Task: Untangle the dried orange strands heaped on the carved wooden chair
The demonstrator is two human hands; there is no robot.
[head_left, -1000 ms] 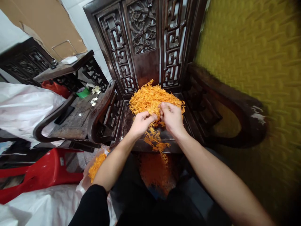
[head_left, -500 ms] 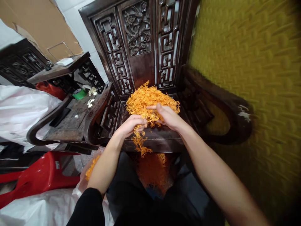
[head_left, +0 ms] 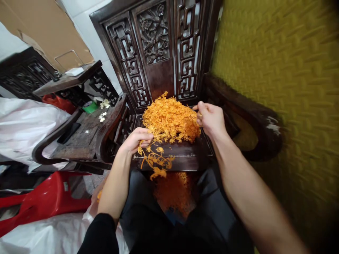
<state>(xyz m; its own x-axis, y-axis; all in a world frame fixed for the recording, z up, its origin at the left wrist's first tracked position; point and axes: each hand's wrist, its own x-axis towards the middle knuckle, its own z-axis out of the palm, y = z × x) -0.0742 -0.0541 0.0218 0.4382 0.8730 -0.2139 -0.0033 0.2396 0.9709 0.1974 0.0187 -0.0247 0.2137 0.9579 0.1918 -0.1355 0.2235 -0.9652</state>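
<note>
A heap of thin orange strands [head_left: 169, 118] lies on the seat of a dark carved wooden chair [head_left: 182, 155]. My left hand [head_left: 137, 138] is closed on a small bunch of strands [head_left: 156, 162] that dangles over the seat's front edge. My right hand [head_left: 210, 118] sits at the heap's right side, fingers pinched on a few strands there. Below the seat edge, between my knees, lies more orange material [head_left: 173, 192].
A second dark wooden chair [head_left: 82, 137] stands to the left with small white flowers [head_left: 102, 115] on it. A red plastic stool [head_left: 45, 199] and white sacks [head_left: 23, 123] lie at left. A yellow textured surface [head_left: 278, 63] fills the right. Cardboard [head_left: 39, 28] leans behind.
My right hand moved from the front of the heap to its right side. My left hand drew a bunch of strands leftward and toward the seat's front edge.
</note>
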